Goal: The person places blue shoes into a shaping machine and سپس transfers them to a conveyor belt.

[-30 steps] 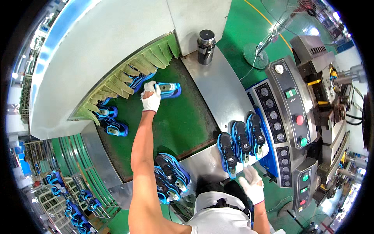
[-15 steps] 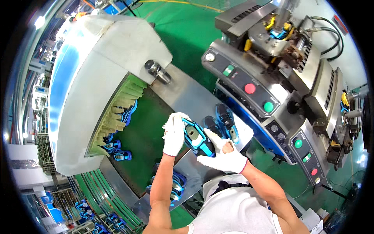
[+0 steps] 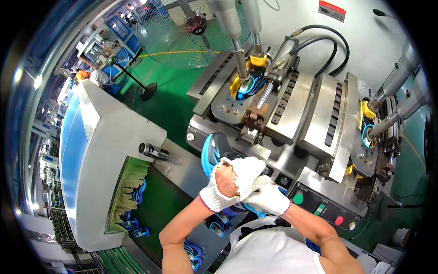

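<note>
Both my hands wear white knit gloves and meet over a black and blue sandal [image 3: 211,153], whose rounded, blue-edged end points up and away from me. My left hand [image 3: 237,180] is closed on it, with a bare patch of skin showing through its glove. Pressed close beside it, my right hand [image 3: 269,196] is also closed around the sandal, a blue edge showing just below it. The gloves cover the sandal's middle, and the fingertips are largely hidden. More blue and black sandals [image 3: 194,253] lie low in the view, beside my left forearm.
Ahead stands a metal press [image 3: 287,105] with sandals under its rams and a button panel [image 3: 319,205] on the near side. At left, sandals [image 3: 132,223] sit at the fringed opening of a pale housing [image 3: 114,132]. A metal bottle [image 3: 153,151] and a fan [image 3: 196,27] are farther off.
My view has swung right toward the press. The sandal was held between spread hands over the metal ledge; now it is nearer the press, and my hands have come together over it.
</note>
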The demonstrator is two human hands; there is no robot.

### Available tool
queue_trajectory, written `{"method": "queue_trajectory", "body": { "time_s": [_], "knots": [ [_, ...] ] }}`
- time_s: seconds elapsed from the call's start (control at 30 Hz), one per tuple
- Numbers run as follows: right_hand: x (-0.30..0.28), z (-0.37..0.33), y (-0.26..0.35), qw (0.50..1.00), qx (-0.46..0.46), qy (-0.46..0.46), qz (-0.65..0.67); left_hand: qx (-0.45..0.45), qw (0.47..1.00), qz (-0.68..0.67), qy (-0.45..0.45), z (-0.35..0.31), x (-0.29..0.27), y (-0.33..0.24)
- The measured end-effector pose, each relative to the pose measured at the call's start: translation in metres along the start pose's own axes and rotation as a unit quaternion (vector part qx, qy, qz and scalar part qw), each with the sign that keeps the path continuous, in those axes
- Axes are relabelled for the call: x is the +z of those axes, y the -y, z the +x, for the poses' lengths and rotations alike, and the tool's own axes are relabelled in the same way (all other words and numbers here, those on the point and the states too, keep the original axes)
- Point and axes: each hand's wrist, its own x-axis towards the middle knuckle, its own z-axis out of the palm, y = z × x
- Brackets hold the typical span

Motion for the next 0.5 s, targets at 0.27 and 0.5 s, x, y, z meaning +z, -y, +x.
{"method": "queue_trajectory", "body": {
  "time_s": [0.27,0.5],
  "knots": [
    [-0.061,-0.051,0.010,0.885,-0.001,-0.196,0.422,-0.221,0.967,-0.047,-0.118,0.087,-0.007,0.100],
    [-0.079,-0.118,-0.038,0.848,0.078,-0.218,0.477,-0.265,0.963,0.029,0.051,0.150,0.133,0.248]
  ]
}}
